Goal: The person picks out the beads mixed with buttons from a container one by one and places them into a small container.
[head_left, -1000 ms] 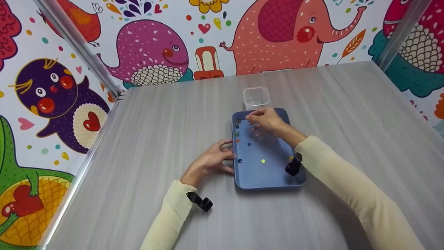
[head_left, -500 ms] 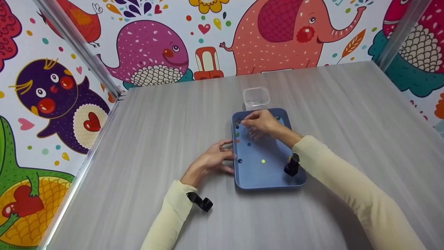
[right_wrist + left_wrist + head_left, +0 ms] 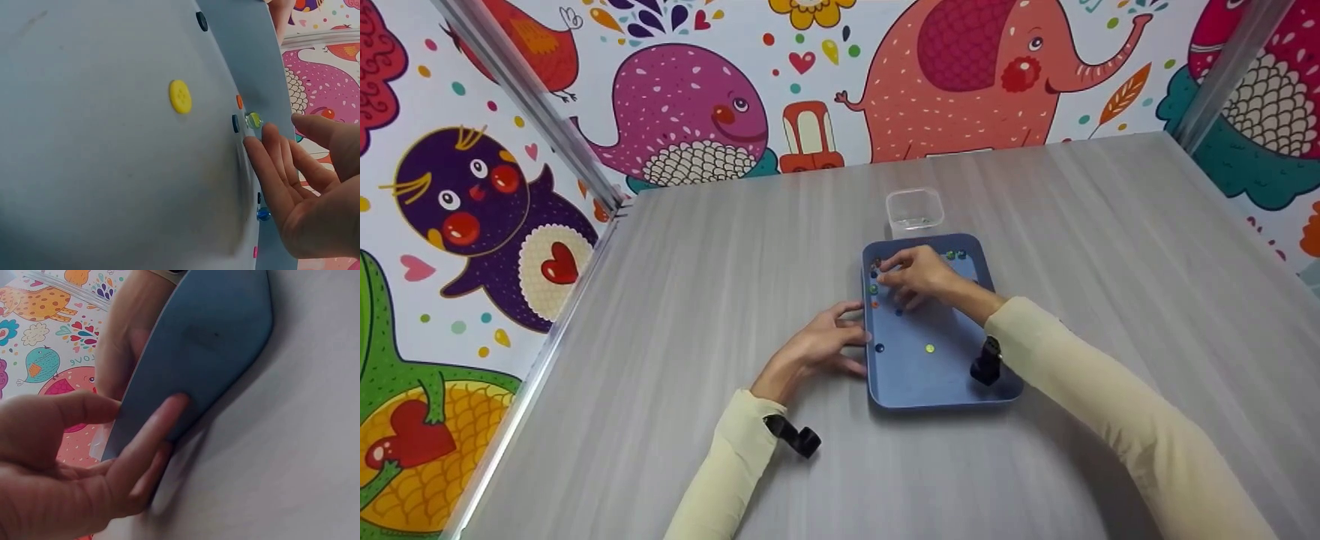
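A blue rectangular tray [image 3: 945, 382] holds several buttons and glass marbles. My left hand [image 3: 826, 341] touches its left side; in the left wrist view, straight fingers lie on the outer wall, with the thumb at the rim. Over the far left part of the tray is my right hand [image 3: 916, 274], thumb and fingers apart. In the right wrist view its fingertips are close to a green-yellow marble [image 3: 254, 120] and a dark blue button [image 3: 235, 124]; nothing shows between them. An orange button [image 3: 239, 102], a yellow button [image 3: 180, 97] and a blue marble [image 3: 263, 214] lie around.
Behind the tray stands a clear plastic box [image 3: 913, 206] with a few small things at its bottom. Two greenish marbles [image 3: 956, 255] lie in the tray's far right corner. Printed wall panels [image 3: 810, 90] border the grey table [image 3: 697, 247].
My right hand has moved left and a little nearer to me, over the tray's left row of marbles. The marbles in the far right corner have come into view. My left hand has stayed put.
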### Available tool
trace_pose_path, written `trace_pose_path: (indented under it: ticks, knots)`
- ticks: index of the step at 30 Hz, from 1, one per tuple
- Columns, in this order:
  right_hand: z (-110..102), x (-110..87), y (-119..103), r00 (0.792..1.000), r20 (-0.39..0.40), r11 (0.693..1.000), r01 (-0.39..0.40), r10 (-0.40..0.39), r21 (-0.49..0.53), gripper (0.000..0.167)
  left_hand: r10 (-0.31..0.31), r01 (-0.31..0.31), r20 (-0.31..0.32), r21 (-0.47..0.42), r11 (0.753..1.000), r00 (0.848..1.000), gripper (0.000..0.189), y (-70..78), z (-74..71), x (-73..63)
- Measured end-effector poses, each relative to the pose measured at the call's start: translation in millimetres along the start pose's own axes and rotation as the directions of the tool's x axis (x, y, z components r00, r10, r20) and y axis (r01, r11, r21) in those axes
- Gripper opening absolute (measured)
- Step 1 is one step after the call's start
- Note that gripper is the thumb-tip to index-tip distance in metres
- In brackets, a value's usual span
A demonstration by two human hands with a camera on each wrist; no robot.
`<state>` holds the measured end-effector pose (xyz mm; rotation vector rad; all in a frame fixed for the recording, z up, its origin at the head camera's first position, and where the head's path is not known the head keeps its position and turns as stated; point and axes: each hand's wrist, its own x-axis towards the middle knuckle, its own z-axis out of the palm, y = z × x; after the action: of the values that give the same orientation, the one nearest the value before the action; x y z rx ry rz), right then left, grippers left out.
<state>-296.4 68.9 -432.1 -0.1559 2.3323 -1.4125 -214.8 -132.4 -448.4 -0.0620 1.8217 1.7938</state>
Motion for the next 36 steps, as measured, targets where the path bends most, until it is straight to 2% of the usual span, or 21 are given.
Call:
trace_pose_path:
  ticks: [16,22,36]
  knots:
    - [6,7.4,0,0.999,0.043,0.998,-0.007,0.01,-0.059,0.034,-0.002,0.002,0.003,0.001,1.0,1.0,0.067,-0.4,0.7,-0.9]
    - [7,12.5,3,0.999,0.044,0.999,0.01,-0.007,-0.047,0.034,0.008,-0.008,0.011,0.011,1.0,1.0,0.067,-0.8,1.4,0.0]
    - [11,15.6,7,0.999,0.017,0.994,0.035,-0.033,-0.1,0.03,0.011,-0.012,0.008,0.009,1.0,1.0,0.066,-0.8,-0.3,0.2]
